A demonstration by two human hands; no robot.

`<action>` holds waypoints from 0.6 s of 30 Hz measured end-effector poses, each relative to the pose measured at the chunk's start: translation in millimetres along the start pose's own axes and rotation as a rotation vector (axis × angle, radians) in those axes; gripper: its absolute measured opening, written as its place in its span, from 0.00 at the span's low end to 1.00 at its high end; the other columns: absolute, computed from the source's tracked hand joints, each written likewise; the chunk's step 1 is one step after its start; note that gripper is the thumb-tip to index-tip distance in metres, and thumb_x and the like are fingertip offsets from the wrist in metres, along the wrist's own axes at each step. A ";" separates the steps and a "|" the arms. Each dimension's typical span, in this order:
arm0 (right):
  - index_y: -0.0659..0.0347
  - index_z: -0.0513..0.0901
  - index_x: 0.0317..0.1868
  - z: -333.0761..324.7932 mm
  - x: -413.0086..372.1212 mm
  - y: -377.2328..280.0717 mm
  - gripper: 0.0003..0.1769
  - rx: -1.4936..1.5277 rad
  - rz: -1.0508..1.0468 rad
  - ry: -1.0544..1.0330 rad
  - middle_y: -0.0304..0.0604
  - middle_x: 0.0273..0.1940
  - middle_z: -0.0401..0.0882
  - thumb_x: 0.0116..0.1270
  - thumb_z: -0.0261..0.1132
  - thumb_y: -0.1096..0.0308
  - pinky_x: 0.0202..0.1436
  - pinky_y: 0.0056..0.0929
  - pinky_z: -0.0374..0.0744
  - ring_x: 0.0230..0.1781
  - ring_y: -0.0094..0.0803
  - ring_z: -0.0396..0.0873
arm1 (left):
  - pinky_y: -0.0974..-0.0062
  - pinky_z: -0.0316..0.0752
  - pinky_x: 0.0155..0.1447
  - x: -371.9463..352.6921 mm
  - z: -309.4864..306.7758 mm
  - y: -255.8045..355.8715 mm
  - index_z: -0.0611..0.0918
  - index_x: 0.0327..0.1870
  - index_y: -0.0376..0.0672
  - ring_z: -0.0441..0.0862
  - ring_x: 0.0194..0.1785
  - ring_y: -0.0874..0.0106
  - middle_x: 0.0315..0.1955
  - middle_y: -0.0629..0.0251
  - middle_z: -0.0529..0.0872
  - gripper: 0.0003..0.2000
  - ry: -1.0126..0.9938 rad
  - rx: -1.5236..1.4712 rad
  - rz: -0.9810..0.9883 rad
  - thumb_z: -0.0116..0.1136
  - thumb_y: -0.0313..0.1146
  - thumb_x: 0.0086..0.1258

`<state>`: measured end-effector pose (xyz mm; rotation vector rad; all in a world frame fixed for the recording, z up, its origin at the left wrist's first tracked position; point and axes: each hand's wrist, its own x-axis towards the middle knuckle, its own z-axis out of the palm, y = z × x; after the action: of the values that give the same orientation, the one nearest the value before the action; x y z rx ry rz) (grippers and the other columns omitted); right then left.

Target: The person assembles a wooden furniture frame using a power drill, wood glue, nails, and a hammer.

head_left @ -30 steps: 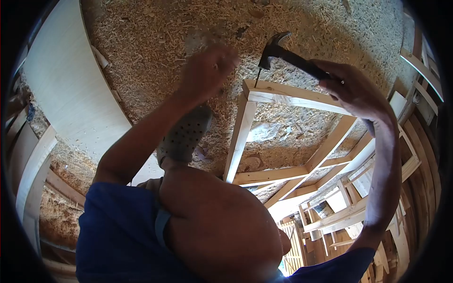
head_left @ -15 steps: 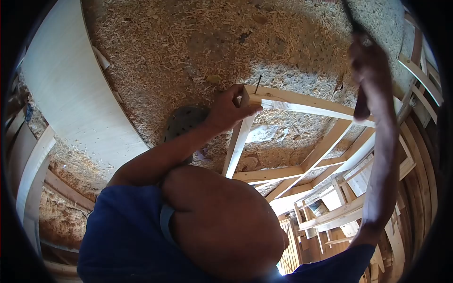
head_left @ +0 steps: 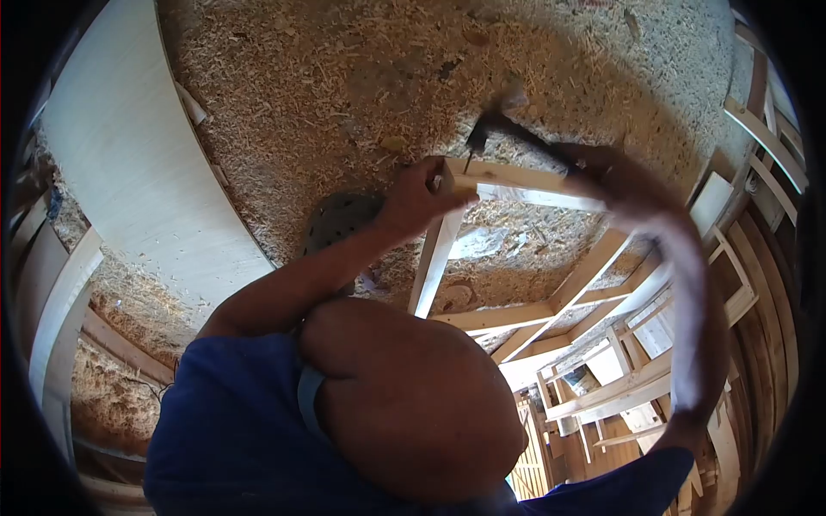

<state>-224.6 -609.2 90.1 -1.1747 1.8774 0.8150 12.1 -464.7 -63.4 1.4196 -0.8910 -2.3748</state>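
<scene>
My left hand [head_left: 419,199] grips the near corner of a pale wooden frame [head_left: 516,185] that rests on a floor thick with sawdust. A dark nail [head_left: 467,160] stands in that corner, just beyond my fingers. My right hand [head_left: 613,181] is blurred by motion and holds a dark hammer [head_left: 508,131]. The hammer's head is right at the top of the nail. My bent knee and blue shorts [head_left: 232,430] fill the lower middle of the view.
A large pale plywood sheet [head_left: 129,163] lies on the left. Sawdust and shavings [head_left: 344,69] cover the floor. A grey perforated shoe [head_left: 337,219] shows under my left forearm. More wooden frames [head_left: 619,378] are stacked at the lower right, and planks [head_left: 52,284] lie at the left.
One second ago the hammer was on the nail and my left hand was off the frame. Then the hammer rose while my left hand gripped the corner. Now the hammer has swung back down.
</scene>
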 end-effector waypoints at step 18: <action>0.64 0.80 0.62 -39.2 0.3 44.8 0.16 0.833 -0.133 0.091 0.34 0.28 0.75 0.83 0.56 0.65 0.17 0.17 0.70 0.20 0.15 0.69 | 0.71 0.83 0.50 -1.5 -0.6 -17.3 0.81 0.58 0.34 0.86 0.45 0.74 0.45 0.58 0.89 0.29 0.066 0.060 0.037 0.80 0.44 0.63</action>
<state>-276.3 -624.8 115.1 -0.7837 1.8851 -0.1222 15.2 -450.6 -73.0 1.4806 -0.9710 -2.2786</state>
